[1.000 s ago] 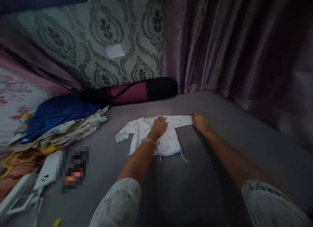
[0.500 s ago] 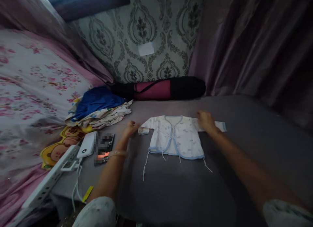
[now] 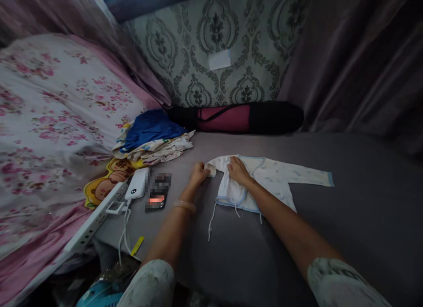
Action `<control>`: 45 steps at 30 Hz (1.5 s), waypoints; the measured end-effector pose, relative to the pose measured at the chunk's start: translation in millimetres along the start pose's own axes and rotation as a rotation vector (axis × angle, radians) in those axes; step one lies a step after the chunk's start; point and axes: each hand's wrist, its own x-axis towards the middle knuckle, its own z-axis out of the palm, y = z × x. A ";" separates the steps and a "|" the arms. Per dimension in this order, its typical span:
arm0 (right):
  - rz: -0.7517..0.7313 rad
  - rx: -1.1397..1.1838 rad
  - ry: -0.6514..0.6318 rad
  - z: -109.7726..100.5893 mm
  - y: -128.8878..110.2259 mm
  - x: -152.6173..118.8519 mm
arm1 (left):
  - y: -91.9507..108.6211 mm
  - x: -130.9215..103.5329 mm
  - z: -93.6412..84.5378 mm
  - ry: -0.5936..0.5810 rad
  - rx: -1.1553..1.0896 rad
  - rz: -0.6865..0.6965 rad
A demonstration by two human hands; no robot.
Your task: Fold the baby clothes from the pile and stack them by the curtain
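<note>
A small white baby top (image 3: 271, 179) with blue edging and thin ties lies front up on the grey bed surface (image 3: 244, 258). Its right-hand sleeve stretches out flat, while the left-hand one is bent downward. My left hand (image 3: 198, 174) is closed on the cuff of that bent sleeve. Across the top's left front panel, just below the shoulder, rests my right hand (image 3: 238, 170), its fingers apart on the cloth.
A blue cloth (image 3: 153, 129) lies on a clothes pile at the back left. Nearer are a white power bank (image 3: 137, 183), a phone (image 3: 158, 192) and a power strip (image 3: 95, 219). A black and maroon long bag (image 3: 228, 118) lies along the wall.
My right hand has moved left from the right-hand sleeve onto the top's left panel. My left hand has closed on the left-hand cuff. The view has shifted left.
</note>
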 end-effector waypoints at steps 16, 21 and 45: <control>0.006 -0.097 -0.005 3.5 -11.2 -15.9 | -36.0 22.8 -31.3 0.206 0.417 -0.079; 0.047 0.085 -0.122 -11.6 -6.8 -1.8 | -21.8 23.2 -31.7 0.138 0.478 -0.088; 0.232 -0.104 -0.296 -85.7 4.0 -130.1 | 96.4 -142.7 62.5 -0.137 0.559 0.330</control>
